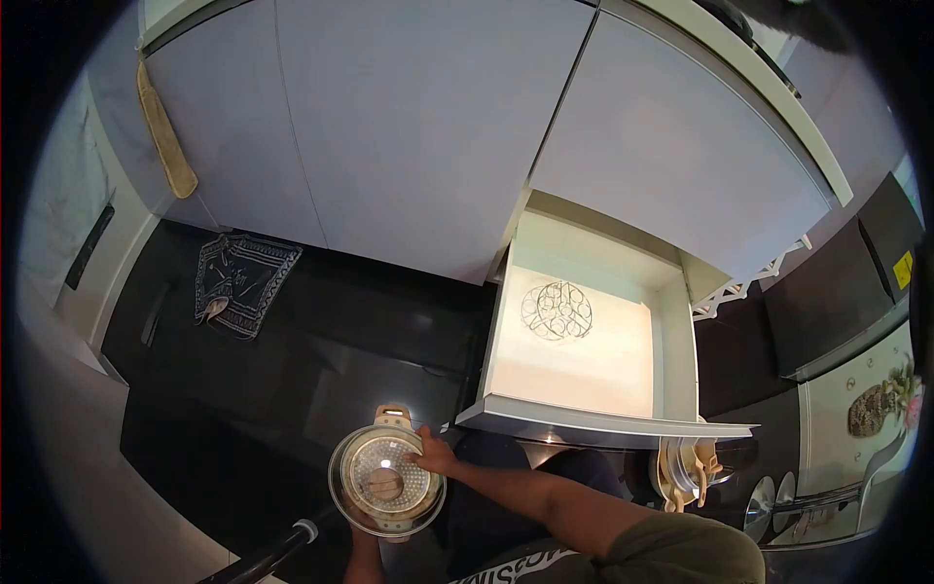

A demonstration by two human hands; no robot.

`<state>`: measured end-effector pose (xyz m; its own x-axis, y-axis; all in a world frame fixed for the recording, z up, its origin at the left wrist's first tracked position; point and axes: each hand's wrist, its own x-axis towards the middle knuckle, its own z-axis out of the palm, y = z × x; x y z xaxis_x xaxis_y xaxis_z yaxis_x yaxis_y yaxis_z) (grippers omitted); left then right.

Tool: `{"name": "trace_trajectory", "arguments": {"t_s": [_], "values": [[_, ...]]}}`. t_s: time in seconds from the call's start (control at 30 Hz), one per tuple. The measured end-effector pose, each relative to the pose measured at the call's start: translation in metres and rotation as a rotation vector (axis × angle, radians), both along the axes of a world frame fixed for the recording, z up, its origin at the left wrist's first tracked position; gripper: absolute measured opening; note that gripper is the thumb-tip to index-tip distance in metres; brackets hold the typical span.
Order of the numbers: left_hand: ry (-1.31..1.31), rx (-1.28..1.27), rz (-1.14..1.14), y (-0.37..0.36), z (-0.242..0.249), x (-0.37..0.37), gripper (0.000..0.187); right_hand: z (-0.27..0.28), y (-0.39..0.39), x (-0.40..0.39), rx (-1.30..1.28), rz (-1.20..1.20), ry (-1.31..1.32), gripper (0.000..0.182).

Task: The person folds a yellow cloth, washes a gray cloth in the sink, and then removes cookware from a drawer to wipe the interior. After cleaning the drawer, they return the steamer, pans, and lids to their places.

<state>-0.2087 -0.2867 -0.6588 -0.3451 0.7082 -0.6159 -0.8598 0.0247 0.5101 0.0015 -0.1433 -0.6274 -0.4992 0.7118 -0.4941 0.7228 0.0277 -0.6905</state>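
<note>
A round pot with a clear glass lid [386, 477] hangs over the dark floor at the bottom centre, with a pale handle [393, 417] at its far side. My right hand [433, 455] grips the right side of the lid and rim, fingers bent over the glass. My left hand [364, 538] is at the pot's near left edge, partly seen through the glass; most of its fingers are hidden beneath. To the right, a pulled-out drawer [574, 375] has a round wire rack [557, 311] lying on its base.
Stacked pans [686, 472] stand on the floor beyond the drawer front. Grey cabinets [418, 117] run along the top. A patterned mat [243, 282] lies at the left, and a black pole [268, 555] rises at the bottom left. Right of the pans is a glass-topped table [856, 477].
</note>
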Motion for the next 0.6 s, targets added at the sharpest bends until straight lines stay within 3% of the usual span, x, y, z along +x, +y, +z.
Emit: {"name": "trace_trajectory", "arguments": {"t_s": [0.23,0.6], "values": [[-0.045,-0.012,0.013,-0.01,-0.023,-0.006,0.051,-0.003,-0.002,0.0,0.009,-0.001,-0.074,0.068],[-0.063,0.114,0.07,0.052,-0.018,-0.029,0.051,-0.004,-0.006,-0.001,0.003,0.04,-0.084,0.072]]}}
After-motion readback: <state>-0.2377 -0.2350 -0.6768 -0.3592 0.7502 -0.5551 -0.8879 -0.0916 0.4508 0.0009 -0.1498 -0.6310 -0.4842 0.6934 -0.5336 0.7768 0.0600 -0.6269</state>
